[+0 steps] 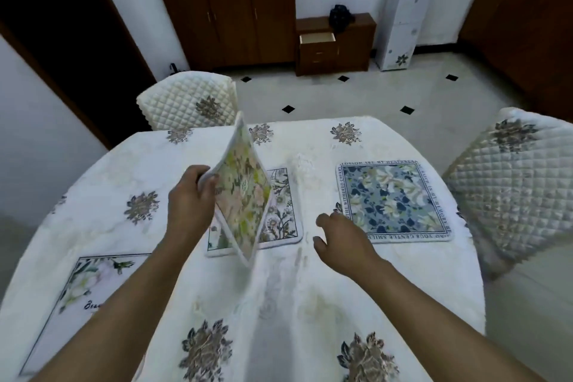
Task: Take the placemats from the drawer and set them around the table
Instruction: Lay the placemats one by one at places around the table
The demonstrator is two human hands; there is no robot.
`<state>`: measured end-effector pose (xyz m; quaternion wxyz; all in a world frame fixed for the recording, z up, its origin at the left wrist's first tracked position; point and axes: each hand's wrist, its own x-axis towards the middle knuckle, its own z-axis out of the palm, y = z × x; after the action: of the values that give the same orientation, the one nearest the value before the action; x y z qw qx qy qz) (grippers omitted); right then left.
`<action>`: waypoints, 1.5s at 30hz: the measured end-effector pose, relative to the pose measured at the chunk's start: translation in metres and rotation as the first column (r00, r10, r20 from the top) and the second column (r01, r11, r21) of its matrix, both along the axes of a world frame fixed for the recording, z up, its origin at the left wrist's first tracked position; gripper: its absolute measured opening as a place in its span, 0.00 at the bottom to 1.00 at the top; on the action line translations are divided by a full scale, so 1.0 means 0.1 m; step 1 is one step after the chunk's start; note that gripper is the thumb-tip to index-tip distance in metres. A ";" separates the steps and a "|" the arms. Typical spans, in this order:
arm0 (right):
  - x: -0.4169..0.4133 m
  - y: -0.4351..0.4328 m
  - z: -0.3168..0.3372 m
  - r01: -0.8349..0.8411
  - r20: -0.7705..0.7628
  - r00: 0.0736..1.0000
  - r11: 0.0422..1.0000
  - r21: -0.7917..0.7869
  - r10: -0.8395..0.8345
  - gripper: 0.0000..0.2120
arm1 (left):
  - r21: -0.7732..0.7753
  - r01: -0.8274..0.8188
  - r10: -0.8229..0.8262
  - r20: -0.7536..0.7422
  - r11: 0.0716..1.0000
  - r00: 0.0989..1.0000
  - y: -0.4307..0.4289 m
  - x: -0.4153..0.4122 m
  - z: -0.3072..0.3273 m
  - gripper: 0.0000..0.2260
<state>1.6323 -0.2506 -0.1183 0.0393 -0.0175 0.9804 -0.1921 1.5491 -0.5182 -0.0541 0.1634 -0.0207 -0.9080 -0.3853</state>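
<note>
Left hand [190, 195], centre frame, pinches green-and-pink floral square placemat with white piping [243, 192] by one corner, tilted on edge above grey botanical placemat [283, 214] lying on white flower-print tablecloth [155, 164].

Right hand [341, 234], right of centre, empty, fingers loosely curled, hovering just above cloth beside blue floral placemat with text border [393, 198].

Judgement: carry held mat to bare seat, lower flat, square to table edge, smooth with free hand.

Hard to see: white lily placemat [93, 282], lower left, partly covered by forearm; open drawer [317, 38] contents, upper centre, not visible; held mat blurred.
</note>
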 end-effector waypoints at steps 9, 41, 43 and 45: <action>-0.16 0.12 0.95 -0.262 -0.358 0.918 0.939 -0.224 0.171 0.37 | -0.186 0.463 -0.443 0.142 0.867 0.885 0.50 0.52 1.16 0.02; 0.54 0.41 -1.36 0.705 0.553 0.704 0.527 -0.474 -0.445 0.10 | 0.090 -0.181 0.058 0.731 0.979 0.680 0.23 1.29 -1.93 0.06; 0.50 0.41 -1.43 0.693 0.536 0.710 0.587 -0.419 -0.456 0.11 | 0.061 -0.154 0.063 0.718 0.986 0.693 0.21 1.29 -2.00 0.06; 0.50 0.42 -1.48 0.665 0.523 0.723 0.659 -0.352 -0.451 0.12 | 0.055 -0.156 0.073 0.699 0.986 0.711 0.19 1.29 -2.04 0.06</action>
<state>1.6823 -0.2085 -0.2659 0.1655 0.3202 0.8172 -0.4498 1.6779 -0.4989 -0.2579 -0.1646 0.1907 -0.8797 -0.4034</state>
